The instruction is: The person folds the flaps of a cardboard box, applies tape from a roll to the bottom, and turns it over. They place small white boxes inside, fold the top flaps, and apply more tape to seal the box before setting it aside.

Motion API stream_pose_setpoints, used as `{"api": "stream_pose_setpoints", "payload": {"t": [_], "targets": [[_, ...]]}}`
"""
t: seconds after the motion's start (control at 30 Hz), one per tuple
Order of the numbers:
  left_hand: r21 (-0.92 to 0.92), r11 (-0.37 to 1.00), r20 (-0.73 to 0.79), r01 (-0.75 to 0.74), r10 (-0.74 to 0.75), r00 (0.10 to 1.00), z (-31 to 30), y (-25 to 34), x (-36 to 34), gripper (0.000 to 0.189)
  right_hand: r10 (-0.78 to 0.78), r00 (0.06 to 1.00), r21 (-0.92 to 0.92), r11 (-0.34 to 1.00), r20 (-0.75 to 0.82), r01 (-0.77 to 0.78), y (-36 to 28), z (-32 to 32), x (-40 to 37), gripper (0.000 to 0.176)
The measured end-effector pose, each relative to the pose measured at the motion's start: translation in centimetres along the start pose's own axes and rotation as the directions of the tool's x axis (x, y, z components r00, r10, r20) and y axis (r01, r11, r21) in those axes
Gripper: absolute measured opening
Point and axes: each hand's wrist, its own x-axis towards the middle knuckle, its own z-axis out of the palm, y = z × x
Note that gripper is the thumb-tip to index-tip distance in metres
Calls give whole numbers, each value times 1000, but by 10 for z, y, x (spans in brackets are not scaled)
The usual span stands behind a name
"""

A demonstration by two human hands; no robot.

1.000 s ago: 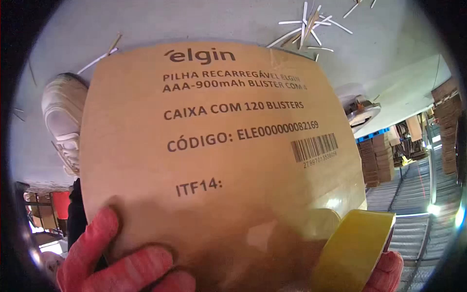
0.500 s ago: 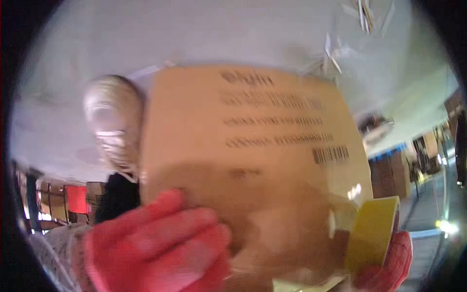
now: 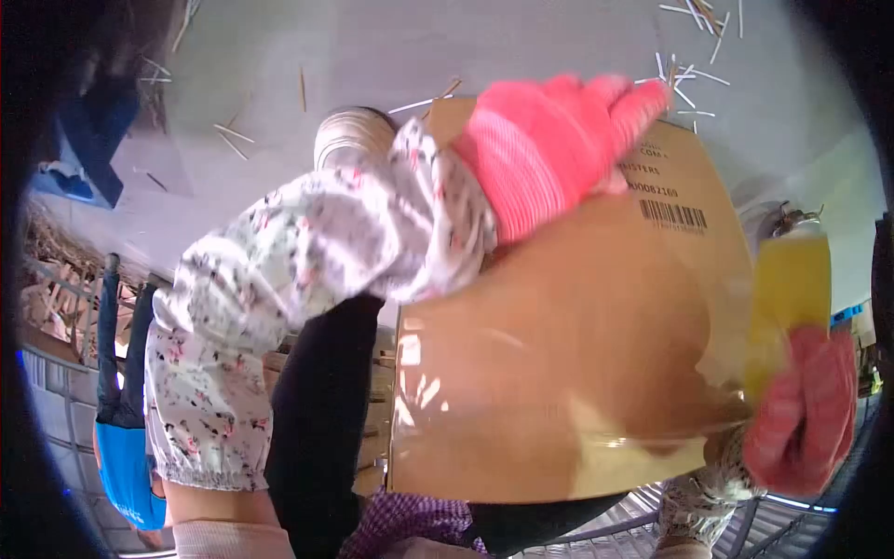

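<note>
A brown cardboard box (image 3: 559, 363) with printed text and a barcode fills the middle of the head view. My left hand (image 3: 563, 149), in a pink-red glove, reaches across to the far part of the box and rests on its top with the fingers stretched out. At the right side, my right hand (image 3: 803, 419), gloved alike, grips a yellow roll of tape (image 3: 790, 284) beside the box. Shiny clear film, apparently tape, lies across the near part of the box. The far left print is hidden behind my left hand.
A shoe (image 3: 352, 130) stands beyond the box on the grey floor (image 3: 372, 47). Thin strips (image 3: 684, 84) are scattered there. A blue object (image 3: 88, 149) is at the upper left, and another person in a blue top (image 3: 130, 470) is at the left.
My left hand has moved from the near left of the box to its far part, fingers now extended. My right hand and the tape have moved right and away from me.
</note>
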Motion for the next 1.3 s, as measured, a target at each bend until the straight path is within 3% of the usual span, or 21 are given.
{"api": "stream_pose_setpoints", "payload": {"t": [0.07,0.13,0.2,0.27,0.3,0.47,0.57,0.63,0.67,0.7,0.77,0.9,1.0,1.1,1.13,1.27,1.3], "targets": [[102,970,-203,-220,237,950,-11,-8,7,54,62,995,126,989,83,-72,-2,-5,11,21],[31,988,-131,-149,152,980,-60,9,-21,45,98,995,203,974,35,-103,-2,-5,16,19],[-136,986,93,-94,108,990,-95,31,-54,47,125,986,223,970,-113,-97,-1,2,14,18],[-337,938,462,84,87,882,-78,53,-94,63,171,956,216,969,-239,-120,-8,11,9,17],[-252,966,443,51,69,894,-77,69,-96,67,160,949,226,969,-271,-99,-4,11,9,17],[-274,947,389,-170,271,880,-27,110,-41,67,179,900,244,966,-398,-84,3,20,8,16],[-292,954,447,-69,200,872,-19,111,-16,66,288,887,415,901,-361,-124,1,19,17,15],[-483,843,343,238,-68,937,-29,128,-21,63,372,866,573,810,-334,-127,1,23,20,17],[-576,735,313,358,-206,927,-39,138,-20,62,395,848,630,770,-353,-97,3,27,20,17],[-662,672,148,331,-315,937,-51,149,-21,60,423,829,685,725,-366,-68,2,24,18,18],[-807,552,-160,212,-549,821,-77,172,-26,58,494,820,766,633,-289,-112,-9,0,9,18],[-701,704,-329,116,-463,824,-111,220,-41,56,565,807,852,497,-173,-165,-43,-38,-12,20],[-599,799,-393,56,-354,848,-134,257,-51,46,557,813,853,497,-173,-159,-74,-65,-27,20],[-569,819,-356,79,-332,874,-145,288,-63,40,602,790,892,415,-119,-181,-95,-93,-50,20],[-609,793,-414,21,-341,844,-143,300,-64,33,612,782,879,430,-118,-204,-102,-100,-57,19],[-773,626,-249,103,-448,859,-149,326,-77,32,606,775,880,453,-182,-147,-125,-115,-83,19],[-721,683,-265,114,-425,865,-152,336,-82,31,617,766,877,454,-184,-155,-131,-119,-91,19]]}}
